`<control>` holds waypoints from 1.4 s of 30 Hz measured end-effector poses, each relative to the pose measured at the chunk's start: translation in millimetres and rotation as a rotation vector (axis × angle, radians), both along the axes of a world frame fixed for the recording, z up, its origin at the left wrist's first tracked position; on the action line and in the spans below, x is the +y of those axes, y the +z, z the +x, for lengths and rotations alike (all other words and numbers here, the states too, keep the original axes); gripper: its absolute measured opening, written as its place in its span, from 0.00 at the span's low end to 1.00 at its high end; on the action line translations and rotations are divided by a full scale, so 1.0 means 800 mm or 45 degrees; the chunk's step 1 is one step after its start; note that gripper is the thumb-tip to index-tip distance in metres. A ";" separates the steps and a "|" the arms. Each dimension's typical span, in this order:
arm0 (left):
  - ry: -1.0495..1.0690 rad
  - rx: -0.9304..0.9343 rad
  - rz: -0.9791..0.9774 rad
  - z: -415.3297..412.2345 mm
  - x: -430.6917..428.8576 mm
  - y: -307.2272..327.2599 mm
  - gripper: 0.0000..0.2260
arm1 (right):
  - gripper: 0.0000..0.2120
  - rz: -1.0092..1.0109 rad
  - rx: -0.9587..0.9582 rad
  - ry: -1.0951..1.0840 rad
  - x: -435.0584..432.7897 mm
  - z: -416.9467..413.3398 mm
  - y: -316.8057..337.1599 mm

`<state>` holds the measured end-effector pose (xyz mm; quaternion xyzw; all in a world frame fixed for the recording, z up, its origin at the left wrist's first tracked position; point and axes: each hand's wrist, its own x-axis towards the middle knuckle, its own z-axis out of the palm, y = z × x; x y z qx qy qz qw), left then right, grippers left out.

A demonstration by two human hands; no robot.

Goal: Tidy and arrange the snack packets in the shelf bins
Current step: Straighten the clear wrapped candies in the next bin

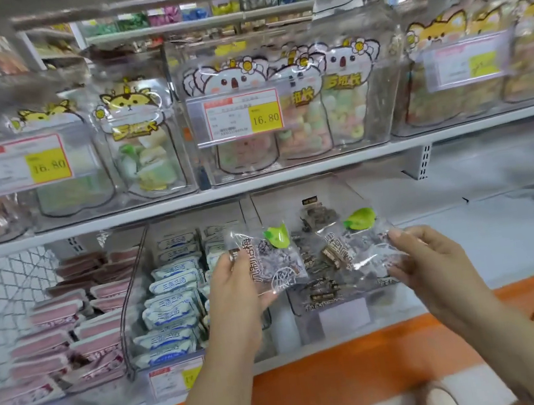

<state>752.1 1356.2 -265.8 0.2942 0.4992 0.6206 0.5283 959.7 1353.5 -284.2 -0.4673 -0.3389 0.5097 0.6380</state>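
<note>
My left hand [236,290] pinches a clear snack packet [267,259] with a green leaf print and dark dried plums inside. My right hand [430,259] holds a second packet of the same kind [356,245] by its right edge. Both packets hang over a clear bin [331,298] on the lower shelf, which holds several more dark plum packets. The two hands are about a packet's width apart.
Left of that bin stand a bin of white-and-blue packets [173,301] and a bin of pink packets [72,327]. The upper shelf carries clear bins of animal-print candy bags [281,113] with price tags. Bare white shelf [498,234] lies to the right. An orange floor strip [348,384] runs below.
</note>
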 end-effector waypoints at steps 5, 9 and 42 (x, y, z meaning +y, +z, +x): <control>-0.193 -0.070 -0.075 0.017 -0.010 -0.007 0.04 | 0.17 -0.115 0.452 0.237 -0.016 -0.011 0.001; -0.391 0.019 -0.066 0.030 -0.015 -0.014 0.10 | 0.14 -0.089 0.175 0.492 -0.012 -0.015 -0.002; -0.156 0.726 0.050 -0.039 0.055 -0.001 0.12 | 0.08 0.303 -1.651 0.440 0.115 -0.014 -0.008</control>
